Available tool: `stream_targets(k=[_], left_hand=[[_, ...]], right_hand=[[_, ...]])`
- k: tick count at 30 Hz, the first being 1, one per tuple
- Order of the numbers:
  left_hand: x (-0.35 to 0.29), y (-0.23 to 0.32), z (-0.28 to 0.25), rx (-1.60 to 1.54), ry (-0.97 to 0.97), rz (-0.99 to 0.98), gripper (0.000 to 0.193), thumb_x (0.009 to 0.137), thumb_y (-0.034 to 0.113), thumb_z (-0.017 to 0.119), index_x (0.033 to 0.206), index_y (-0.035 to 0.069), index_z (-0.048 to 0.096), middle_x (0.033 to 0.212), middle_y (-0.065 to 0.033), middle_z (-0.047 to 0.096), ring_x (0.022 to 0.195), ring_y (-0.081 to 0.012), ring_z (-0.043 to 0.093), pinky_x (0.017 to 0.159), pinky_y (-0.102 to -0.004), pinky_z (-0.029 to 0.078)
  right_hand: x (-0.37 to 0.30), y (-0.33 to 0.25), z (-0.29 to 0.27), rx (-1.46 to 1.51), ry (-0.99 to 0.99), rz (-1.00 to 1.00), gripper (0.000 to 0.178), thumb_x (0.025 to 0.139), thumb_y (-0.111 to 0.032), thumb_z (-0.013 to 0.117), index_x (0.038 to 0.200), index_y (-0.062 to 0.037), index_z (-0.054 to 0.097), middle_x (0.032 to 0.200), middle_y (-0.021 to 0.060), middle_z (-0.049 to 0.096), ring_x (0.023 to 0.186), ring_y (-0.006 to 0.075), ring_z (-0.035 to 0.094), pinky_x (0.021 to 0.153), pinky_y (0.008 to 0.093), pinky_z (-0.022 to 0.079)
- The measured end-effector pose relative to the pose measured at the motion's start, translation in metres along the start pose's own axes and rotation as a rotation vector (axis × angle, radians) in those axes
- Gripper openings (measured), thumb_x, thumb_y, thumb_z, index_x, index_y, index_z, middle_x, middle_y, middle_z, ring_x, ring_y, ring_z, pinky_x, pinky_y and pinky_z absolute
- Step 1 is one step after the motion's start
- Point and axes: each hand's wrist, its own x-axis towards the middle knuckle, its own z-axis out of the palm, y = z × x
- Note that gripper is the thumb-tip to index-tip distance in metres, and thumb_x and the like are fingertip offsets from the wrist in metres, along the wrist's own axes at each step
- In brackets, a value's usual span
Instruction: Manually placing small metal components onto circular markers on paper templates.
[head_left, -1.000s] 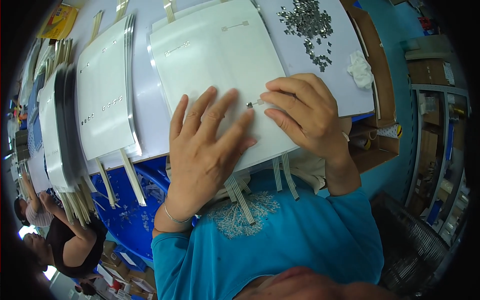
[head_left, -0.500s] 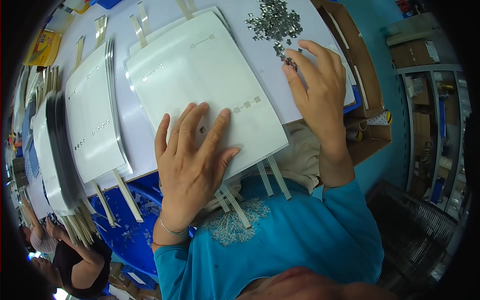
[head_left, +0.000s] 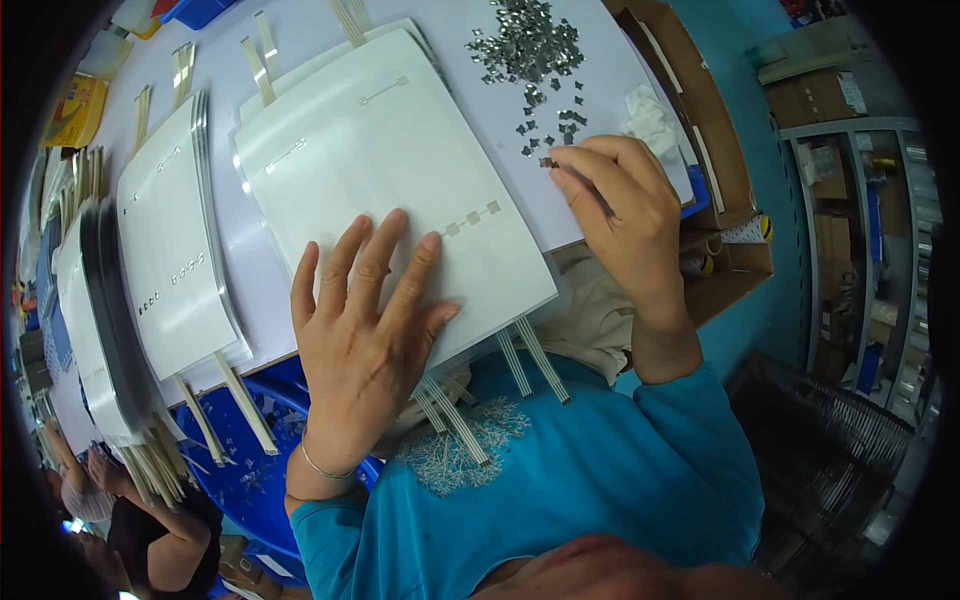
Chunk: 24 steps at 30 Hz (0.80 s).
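My left hand (head_left: pixel 365 335) lies flat, fingers spread, on the top sheet of a stack of white circuit sheets (head_left: pixel 350 150). This sheet has thin printed traces and square pads, and flat striped tails (head_left: pixel 455 425) stick out beyond its near edge. To the right of the stack, my right hand (head_left: pixel 630 215) is closed in a pinch just above the table. A small silvery metal piece (head_left: pixel 548 162) shows at its thumb and fingertip. Several loose pieces lie just beyond, trailing from a heap of shiny metal pieces (head_left: pixel 530 45).
More sheet stacks (head_left: pixel 175 260) stand on the left of the white table (head_left: pixel 500 110). Crumpled white tissue (head_left: pixel 650 120) lies by a cardboard box (head_left: pixel 735 130) on the right. Below the table's left edge is a blue tub (head_left: pixel 235 440). Another person (head_left: pixel 165 530) sits at lower left.
My right hand has drawn back from the heap toward me, and its parted fingers have come together at a metal piece. Some pieces now lie spread out. My left hand stays on the sheet.
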Motion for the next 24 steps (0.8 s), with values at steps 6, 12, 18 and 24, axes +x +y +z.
stream_targets(k=[6,12,18,24], left_hand=[[-0.001,0.002,0.002,-0.026,-0.016,-0.014,0.064,0.096,0.048,0.078,0.154,0.024,0.065,0.161,-0.0060,0.060,0.149,-0.0322,0.054,0.130,-0.0570,0.033],[-0.001,0.005,0.001,-0.053,-0.002,-0.064,0.069,0.093,0.048,0.079,0.155,0.023,0.064,0.160,-0.0041,0.061,0.152,-0.0301,0.052,0.132,-0.0556,0.030],[-0.001,0.004,0.004,-0.068,0.019,-0.046,0.066,0.095,0.044,0.078,0.155,0.020,0.064,0.158,-0.0062,0.061,0.149,-0.0319,0.054,0.131,-0.0592,0.030],[0.001,0.006,0.002,-0.006,0.035,0.017,0.058,0.096,0.041,0.078,0.147,0.016,0.068,0.155,-0.0090,0.063,0.144,-0.0347,0.057,0.126,-0.0611,0.035]], right_hand=[[-0.009,0.000,-0.003,-0.062,0.019,-0.007,0.021,0.091,0.000,0.084,0.111,-0.0014,0.082,0.105,0.0091,0.075,0.092,0.0250,0.071,0.077,0.0362,0.058],[-0.008,-0.010,-0.011,-0.270,-0.101,-0.151,0.022,0.090,0.000,0.084,0.112,0.0020,0.081,0.107,0.0085,0.076,0.090,0.0249,0.070,0.072,0.0369,0.058],[-0.012,-0.007,-0.009,-0.119,-0.041,-0.098,0.023,0.093,0.001,0.080,0.116,0.0030,0.080,0.115,0.0137,0.077,0.094,0.0278,0.070,0.080,0.0377,0.059],[-0.007,-0.050,0.001,0.027,-0.114,-0.127,0.027,0.094,0.003,0.077,0.121,0.0041,0.079,0.123,0.0164,0.076,0.103,0.0315,0.070,0.086,0.0397,0.059]])
